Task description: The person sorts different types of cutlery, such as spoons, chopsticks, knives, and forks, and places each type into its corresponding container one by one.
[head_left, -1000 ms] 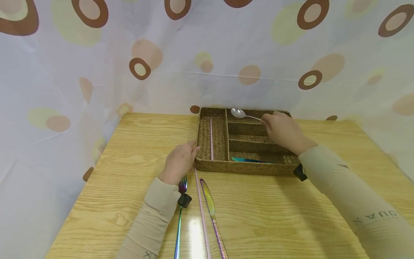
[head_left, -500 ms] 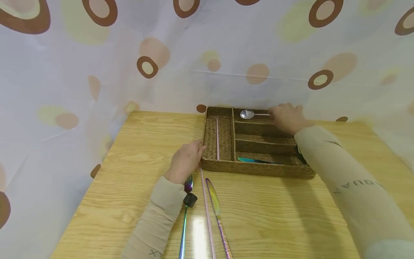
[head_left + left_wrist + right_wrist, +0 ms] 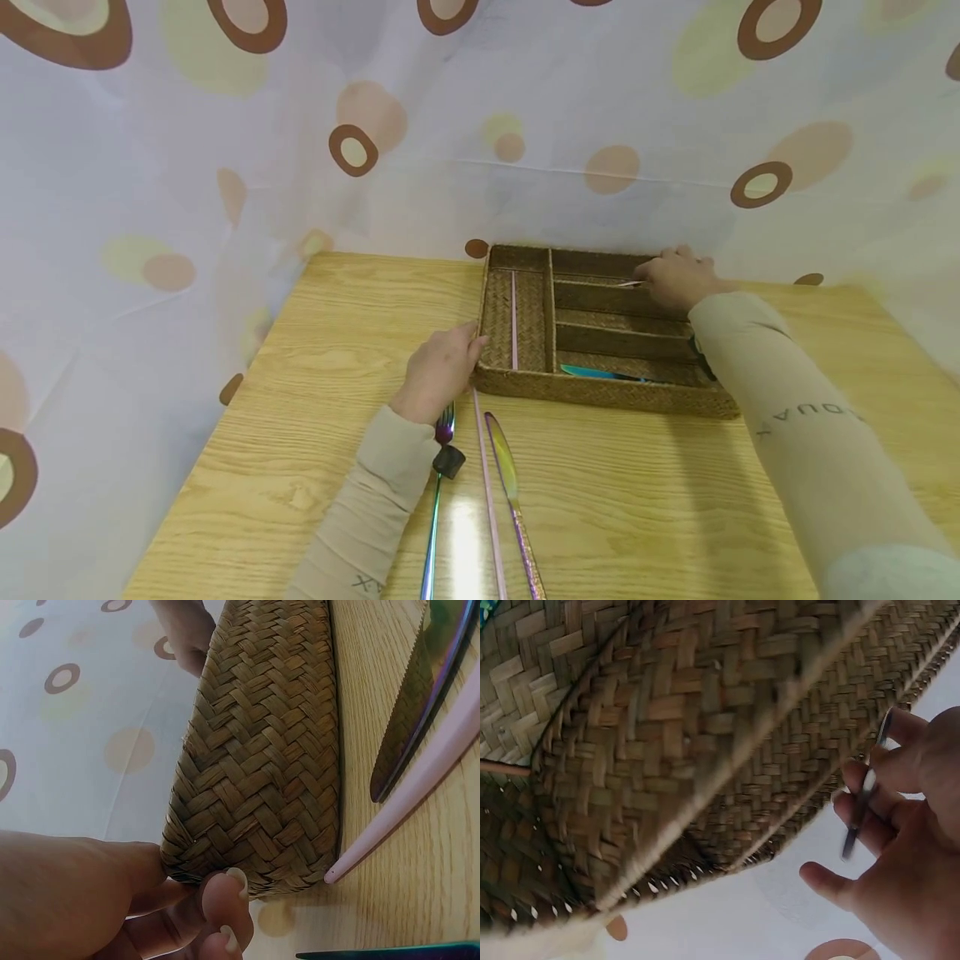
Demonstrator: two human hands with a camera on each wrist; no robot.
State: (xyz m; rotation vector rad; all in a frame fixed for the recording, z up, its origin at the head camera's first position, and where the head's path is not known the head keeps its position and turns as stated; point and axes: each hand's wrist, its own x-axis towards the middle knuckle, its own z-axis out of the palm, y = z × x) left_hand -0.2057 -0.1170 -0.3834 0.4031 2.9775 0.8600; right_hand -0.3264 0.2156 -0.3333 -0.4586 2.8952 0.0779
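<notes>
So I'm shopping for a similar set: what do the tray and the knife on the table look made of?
Tray: plaited natural fibre, perhaps seagrass, matte brown; the weave strands show. Knife: probably metal with an iridescent rainbow coating, glossy, with a serrated edge.

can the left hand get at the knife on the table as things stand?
Probably yes. The left hand rests against the basket at its near left corner, and the knife lies on the table just beside that wrist. Only the pink stick lies between them, flat, and nothing covers the knife.
</notes>
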